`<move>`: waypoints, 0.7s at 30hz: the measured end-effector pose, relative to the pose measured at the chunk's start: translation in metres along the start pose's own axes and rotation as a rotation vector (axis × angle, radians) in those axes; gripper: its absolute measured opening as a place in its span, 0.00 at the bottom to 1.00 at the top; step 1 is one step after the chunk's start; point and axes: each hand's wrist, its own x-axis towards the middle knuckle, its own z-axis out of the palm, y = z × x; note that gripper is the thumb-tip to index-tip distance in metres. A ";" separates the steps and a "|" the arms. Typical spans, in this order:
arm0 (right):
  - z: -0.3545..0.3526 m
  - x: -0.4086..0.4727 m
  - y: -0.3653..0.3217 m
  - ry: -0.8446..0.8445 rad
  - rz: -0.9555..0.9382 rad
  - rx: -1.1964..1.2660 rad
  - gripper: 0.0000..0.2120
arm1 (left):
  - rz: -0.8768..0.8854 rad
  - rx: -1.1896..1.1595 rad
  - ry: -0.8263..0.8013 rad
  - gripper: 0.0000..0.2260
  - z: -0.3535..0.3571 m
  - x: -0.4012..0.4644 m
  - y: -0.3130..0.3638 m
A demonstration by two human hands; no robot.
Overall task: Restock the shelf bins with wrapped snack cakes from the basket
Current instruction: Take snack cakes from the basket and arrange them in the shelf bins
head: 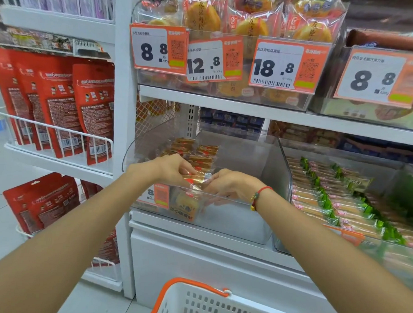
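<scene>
Crinkly foil-wrapped snack cakes between both hands, over clear bin

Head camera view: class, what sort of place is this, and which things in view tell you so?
Most likely a shop's snack aisle. Orange price tags hang on clear shelf bins of wrapped cakes, red pouches fill a wire rack, and a white shopping basket sits below both hands, left hand and right hand, placing a wrapped snack cake.

Two bare hands — left hand and right hand — pinch wrapped snack cakes over the rim of a clear shelf bin; more cakes lie stacked at its far left; a white basket with orange handle sits near, below.
</scene>
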 end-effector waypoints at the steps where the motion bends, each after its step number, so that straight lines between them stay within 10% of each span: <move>1: 0.001 0.001 -0.002 -0.013 -0.005 0.007 0.17 | 0.000 0.025 -0.010 0.22 -0.003 -0.001 0.000; 9: 0.000 -0.006 0.001 0.109 -0.166 -0.088 0.23 | -0.053 0.165 -0.228 0.25 -0.022 0.000 0.001; 21: 0.004 -0.011 -0.013 0.001 -0.158 -0.234 0.21 | -0.171 0.196 -0.058 0.24 -0.004 0.008 0.011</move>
